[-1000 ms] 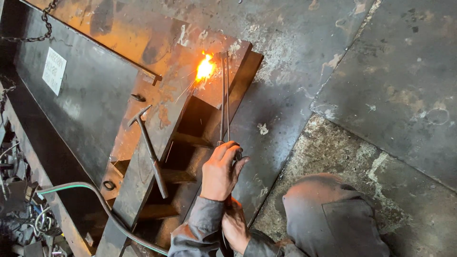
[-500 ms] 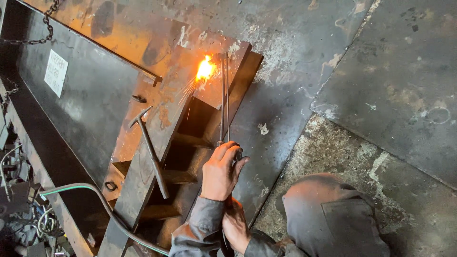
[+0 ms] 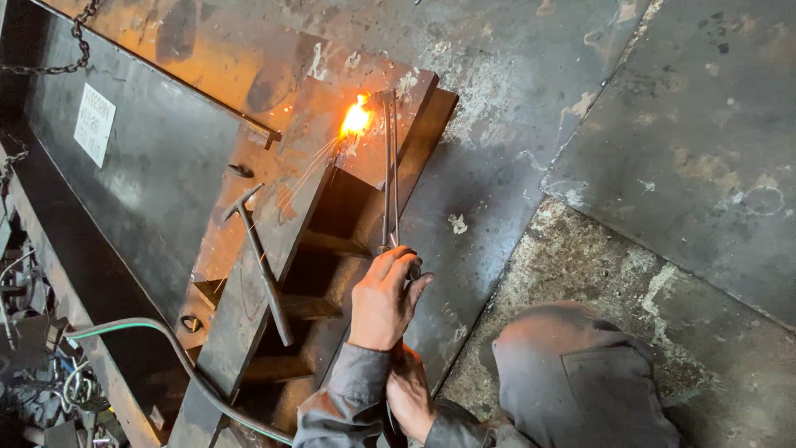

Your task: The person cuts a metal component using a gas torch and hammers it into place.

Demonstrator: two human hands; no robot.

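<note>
Stained concrete floor [image 3: 663,124] fills the right and top of the frame, with a rusty steel frame [image 3: 274,249] lying slantwise across the left half.

Left hand [image 3: 383,300] sits low in the middle of the frame, fingers curled shut around the torch [image 3: 388,166] where its twin tubes meet the handle. Right hand [image 3: 410,394] is just below it, closed on the lower handle, partly hidden behind the left wrist and grey sleeves.

From the hands the torch runs almost straight up the frame, long axis near vertical, tip pointing to the top. At that tip a bright orange flame [image 3: 356,118] burns against the upper plate of the frame, with thin sparks streaking down and to the left.

Under the torch the frame has open box-like pockets [image 3: 340,207] split by cross ribs; they look dark and hold nothing I can make out.

Left of the hands a hammer [image 3: 259,257] lies on a rail of the frame, head toward the upper left, handle toward the lower right. A hose [image 3: 166,348] curves across the lower left. A chain [image 3: 75,50] hangs at the upper left corner. A knee [image 3: 572,373] in grey cloth is at the lower right.
</note>
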